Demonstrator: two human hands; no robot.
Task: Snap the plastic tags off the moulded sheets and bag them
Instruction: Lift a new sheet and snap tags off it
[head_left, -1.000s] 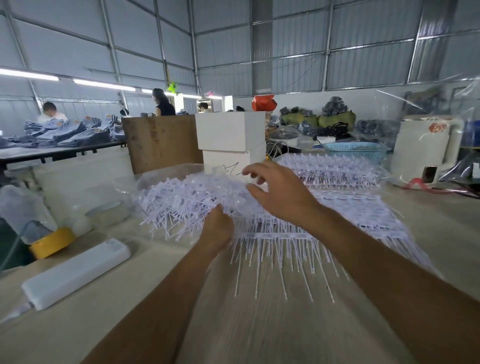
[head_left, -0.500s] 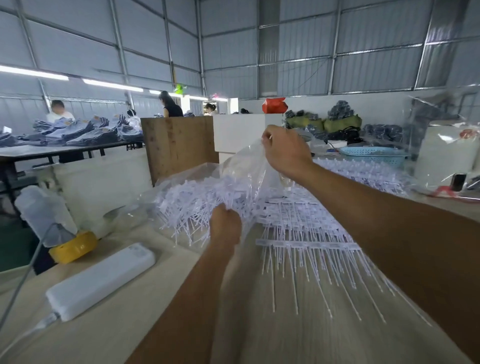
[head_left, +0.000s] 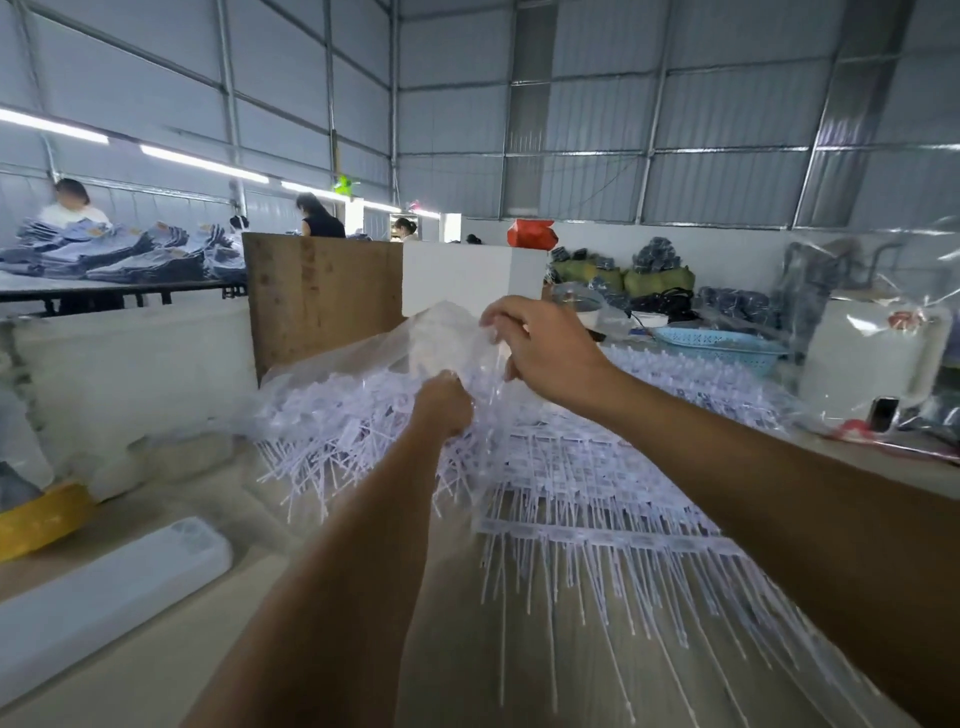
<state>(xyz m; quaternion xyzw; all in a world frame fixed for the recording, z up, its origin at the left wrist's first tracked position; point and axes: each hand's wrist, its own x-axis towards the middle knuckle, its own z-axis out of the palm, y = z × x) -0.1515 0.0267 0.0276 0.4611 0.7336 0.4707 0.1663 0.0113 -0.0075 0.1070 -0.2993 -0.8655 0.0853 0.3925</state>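
Note:
A clear plastic bag (head_left: 363, 358) lies on the wooden table, stuffed with loose white plastic tags (head_left: 322, 415). My right hand (head_left: 545, 348) pinches the bag's upper edge and holds it lifted. My left hand (head_left: 441, 405) grips the film lower down at the bag's mouth, fingers curled among the tags. White moulded sheets (head_left: 597, 499) with long thin stems lie fanned out on the table under my right forearm, reaching toward me.
A white oblong case (head_left: 104, 587) and a yellow tape roll (head_left: 41, 519) lie at the left. Behind the bag stand a wooden board (head_left: 322, 296) and a white box (head_left: 467, 275). A blue basket (head_left: 722, 348) and a phone (head_left: 883, 413) sit at the right. People work at a far table.
My right hand rose from the tag pile with the bag's film, then came down slightly and closer to my left hand, which keeps its hold at the mouth. The view tilted up.

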